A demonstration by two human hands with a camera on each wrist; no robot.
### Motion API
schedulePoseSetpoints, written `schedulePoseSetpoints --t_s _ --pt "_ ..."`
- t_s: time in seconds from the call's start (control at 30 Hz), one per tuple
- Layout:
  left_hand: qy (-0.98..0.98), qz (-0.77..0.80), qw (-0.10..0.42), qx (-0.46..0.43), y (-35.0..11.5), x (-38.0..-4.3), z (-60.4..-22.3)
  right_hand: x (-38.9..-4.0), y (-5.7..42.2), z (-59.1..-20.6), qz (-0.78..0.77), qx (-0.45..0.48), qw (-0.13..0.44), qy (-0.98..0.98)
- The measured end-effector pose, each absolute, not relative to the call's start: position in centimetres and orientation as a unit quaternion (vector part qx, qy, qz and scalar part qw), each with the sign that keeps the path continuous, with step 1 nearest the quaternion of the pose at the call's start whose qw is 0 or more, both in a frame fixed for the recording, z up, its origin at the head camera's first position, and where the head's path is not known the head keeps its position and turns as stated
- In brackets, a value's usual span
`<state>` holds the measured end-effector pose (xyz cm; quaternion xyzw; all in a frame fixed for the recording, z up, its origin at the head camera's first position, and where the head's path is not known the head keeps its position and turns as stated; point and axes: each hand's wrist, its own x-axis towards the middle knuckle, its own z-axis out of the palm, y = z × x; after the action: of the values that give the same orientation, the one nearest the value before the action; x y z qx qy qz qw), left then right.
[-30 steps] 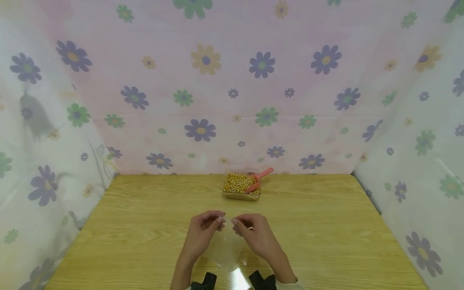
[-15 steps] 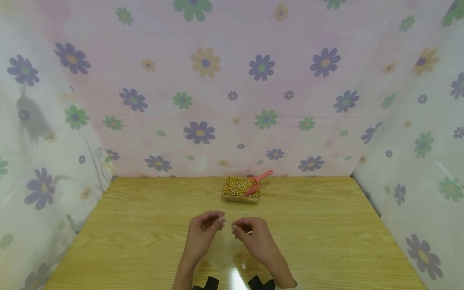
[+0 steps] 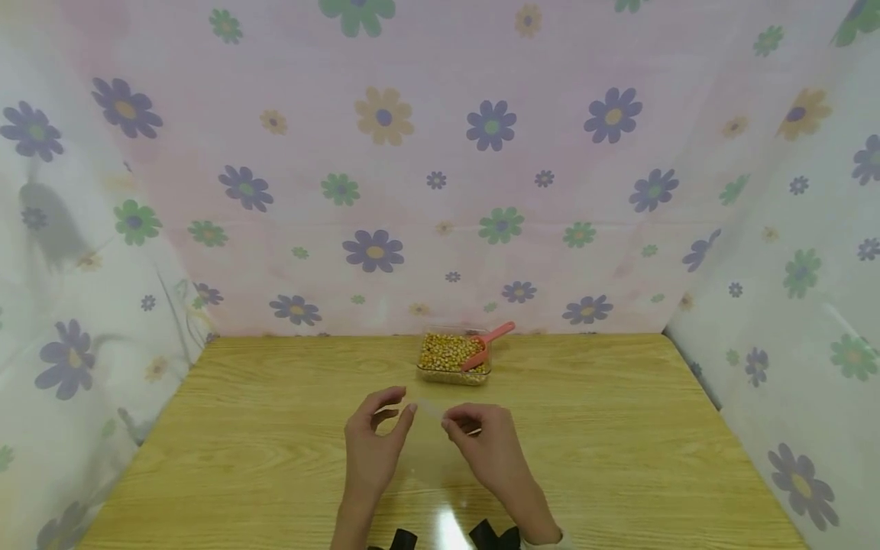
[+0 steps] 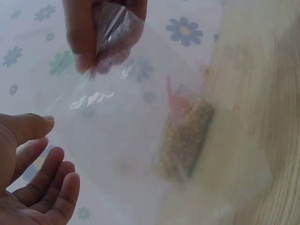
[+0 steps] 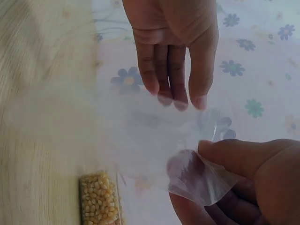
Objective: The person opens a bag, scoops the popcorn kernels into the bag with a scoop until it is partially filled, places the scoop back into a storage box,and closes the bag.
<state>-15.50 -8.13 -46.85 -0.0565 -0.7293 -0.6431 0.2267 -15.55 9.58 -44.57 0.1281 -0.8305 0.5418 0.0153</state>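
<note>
One clear box (image 3: 454, 377) of yellow kernels (image 3: 447, 351), holding a coral scoop (image 3: 493, 336), stands on the desk (image 3: 261, 412) beyond the fingers, veiled from the left wrist by plastic film (image 4: 140, 108). Fingers of the left hand (image 3: 373, 451) — earlier nearly meeting its thumb — now curve apart, empty; the right hand (image 3: 491, 439) pinches the thin, crinkled film, hanging between both.

Flowered backdrop (image 3: 412, 183), wooden table (image 3: 247, 428), corn box (image 3: 454, 377), scoop (image 3: 492, 335)

Pale pink cloth (image 3: 419, 206) with purple, green and yellow flower print across the top, yellow-brown wood-grain table (image 3: 275, 405) below, golden kernels (image 3: 445, 353), coral-pink scoop (image 3: 496, 333), colourless clear plastic (image 4: 108, 126)
</note>
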Motion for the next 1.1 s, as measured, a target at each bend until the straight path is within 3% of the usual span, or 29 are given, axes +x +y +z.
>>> schedulePoseSetpoints --t_s 0.3,0.5,0.63,1.1 --pt "-0.692 -0.645 0.301 -0.121 -7.9 -15.3 -46.1 -15.4 9.1 -44.4 0.578 0.084 0.100 -0.806" --pt "-0.716 -0.644 0.234 -0.134 -6.7 -15.0 -46.5 -15.3 9.2 -44.3 0.606 0.064 0.144 -0.780" --pt "-0.733 -0.645 0.188 -0.109 -6.1 -14.9 -46.5 -15.2 9.2 -44.2 0.621 0.064 0.142 -0.768" --pt "-0.710 -0.679 0.169 -0.080 -5.6 -15.1 -46.9 -15.0 8.3 -44.4 0.612 0.112 0.099 -0.776"
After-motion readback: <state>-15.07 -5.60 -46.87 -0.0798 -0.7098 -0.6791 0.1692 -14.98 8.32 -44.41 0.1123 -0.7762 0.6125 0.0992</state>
